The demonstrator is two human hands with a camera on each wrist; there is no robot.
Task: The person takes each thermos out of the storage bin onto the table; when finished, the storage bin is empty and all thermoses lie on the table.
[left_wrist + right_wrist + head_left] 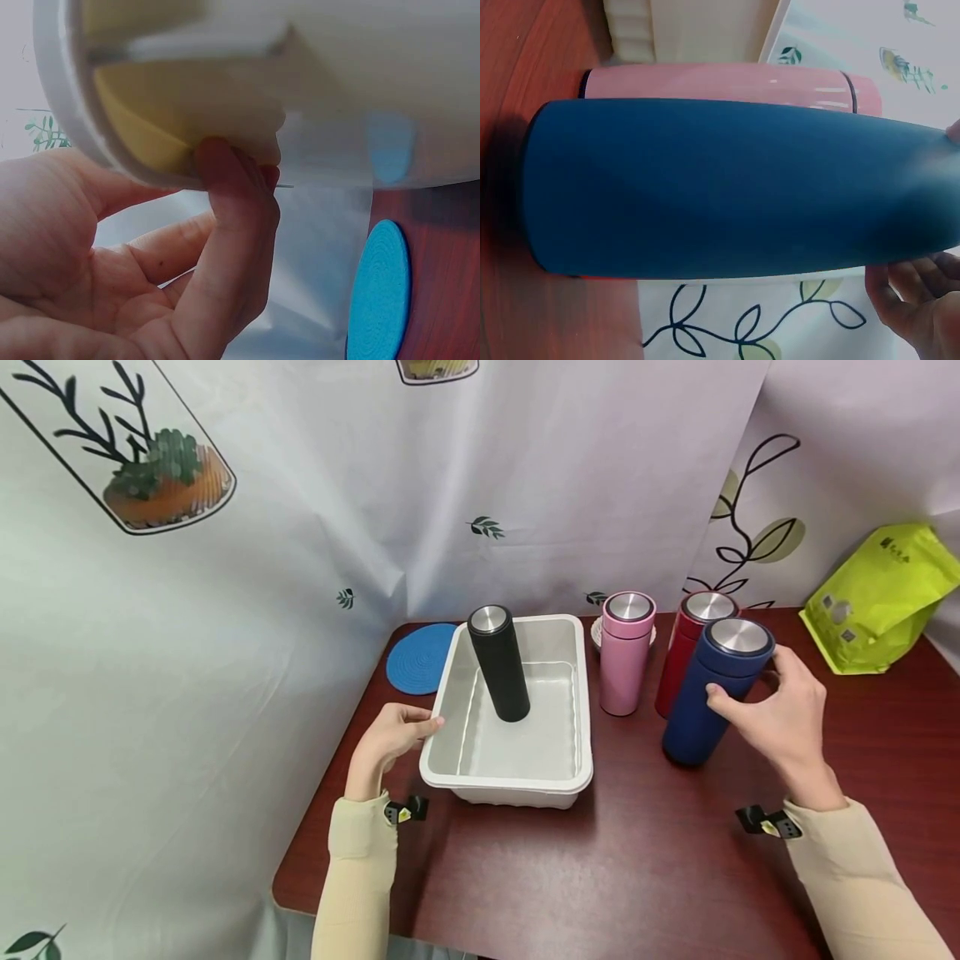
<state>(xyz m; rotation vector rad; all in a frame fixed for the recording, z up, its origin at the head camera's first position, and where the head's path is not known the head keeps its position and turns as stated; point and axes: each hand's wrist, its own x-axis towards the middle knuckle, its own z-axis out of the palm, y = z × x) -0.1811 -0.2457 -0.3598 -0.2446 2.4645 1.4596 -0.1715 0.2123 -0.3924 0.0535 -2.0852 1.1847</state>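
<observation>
My left hand (396, 737) grips the left rim of a white plastic basin (517, 783); in the left wrist view the curled fingers (240, 217) come up under its edge. Inside the basin a black thermos (501, 668) stands upright with a silver lid top. My right hand (787, 722) holds a blue thermos (701, 714) near its top, thumb on the near side and fingers round the far side. The blue thermos also fills the middle of the right wrist view, close over the table. Behind it stand a red thermos (677, 652) and a pink thermos (624, 668).
A blue round mat (414, 660) lies left of the basin at the table's back corner. Behind the pink thermos a small white dish (597, 633) is partly hidden. A lime-green pouch (870, 610) stands at the back right of the dark red table (622, 868), against a patterned curtain.
</observation>
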